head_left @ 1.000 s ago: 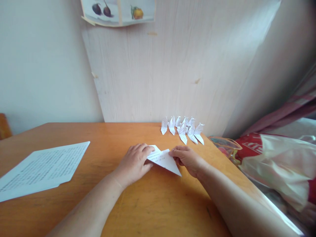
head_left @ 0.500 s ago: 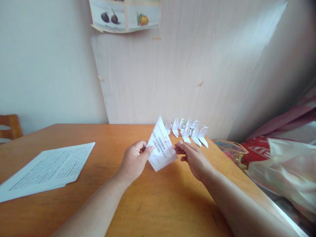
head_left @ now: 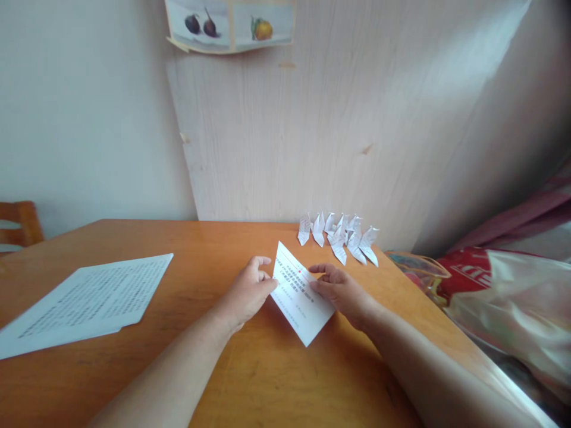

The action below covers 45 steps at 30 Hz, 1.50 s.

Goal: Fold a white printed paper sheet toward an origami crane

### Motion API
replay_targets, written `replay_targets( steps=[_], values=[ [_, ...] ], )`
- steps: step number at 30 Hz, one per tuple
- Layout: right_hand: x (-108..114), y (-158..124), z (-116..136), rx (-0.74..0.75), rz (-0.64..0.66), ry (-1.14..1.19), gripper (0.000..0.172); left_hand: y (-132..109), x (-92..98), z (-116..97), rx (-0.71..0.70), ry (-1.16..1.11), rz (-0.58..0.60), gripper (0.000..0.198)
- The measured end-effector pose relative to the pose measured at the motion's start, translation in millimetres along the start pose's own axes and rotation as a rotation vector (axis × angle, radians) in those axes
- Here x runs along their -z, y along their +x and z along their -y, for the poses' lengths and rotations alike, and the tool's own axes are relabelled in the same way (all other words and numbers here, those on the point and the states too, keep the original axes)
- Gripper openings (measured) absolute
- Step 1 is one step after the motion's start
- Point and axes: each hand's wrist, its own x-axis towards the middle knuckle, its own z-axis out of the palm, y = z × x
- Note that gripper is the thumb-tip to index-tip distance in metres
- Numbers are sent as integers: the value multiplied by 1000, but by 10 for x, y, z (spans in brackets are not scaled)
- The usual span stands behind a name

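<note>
From my remote seat I see two bare hands over a wooden desk (head_left: 250, 380), with a white paper sheet (head_left: 303, 309) between them. A moment ago the sheet stood more upright in the left hand (head_left: 248, 295), the right hand (head_left: 344, 292) beside its edge; now it tips lower, a diamond with its printed face and small red star turned up. The left grip is closed, thumb and fingers pinching the left edge; the right grip is closed too — thumb on the print, fingers at the upper right edge. I judge the sheet better steadied, held from both sides. I cannot tell whether its lower corner touches the desk. Folded paper figures (head_left: 338, 244) stand beyond; printed pages (head_left: 91, 297) lie well to the left.
</note>
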Motion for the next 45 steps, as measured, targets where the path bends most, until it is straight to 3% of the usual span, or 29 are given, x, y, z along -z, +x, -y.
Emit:
replay_targets(
  steps=[5, 8, 11, 13, 16, 18, 22, 27, 30, 36, 45],
  values=[
    [44, 61, -91, 16, -23, -204, 34, 8, 43, 48, 49, 175, 24, 55],
    [60, 64, -98, 170, -126, -518, 25, 35, 51, 107, 84, 285, 14, 55],
    [24, -38, -20, 343, -72, -663, 24, 65, 53, 150, 113, 287, -6, 55],
    [-32, -158, 54, 468, 78, -704, 31, 79, 55, 158, 131, 253, -33, 52],
    [-122, -331, 124, 599, 256, -836, 63, 91, 59, 162, 149, 216, -67, 42],
    [-162, -397, 127, 640, 307, -939, 80, 97, 59, 174, 148, 218, -86, 36],
    [-174, -408, 103, 630, 322, -1065, 67, 100, 59, 199, 138, 311, -99, 27],
    [-158, -389, 126, 634, 392, -1114, 51, 58, 118, 124, 120, 640, 59, 13],
    [-161, -404, 146, 634, 425, -1118, 46, 26, 184, 57, 112, 714, 104, 12],
    [-153, -415, 170, 608, 436, -1094, 44, -6, 289, 19, 83, 751, 255, 22],
    [-38, -315, 187, 490, 358, -883, 24, -12, 331, -19, 75, 740, 328, 27]
  ],
)
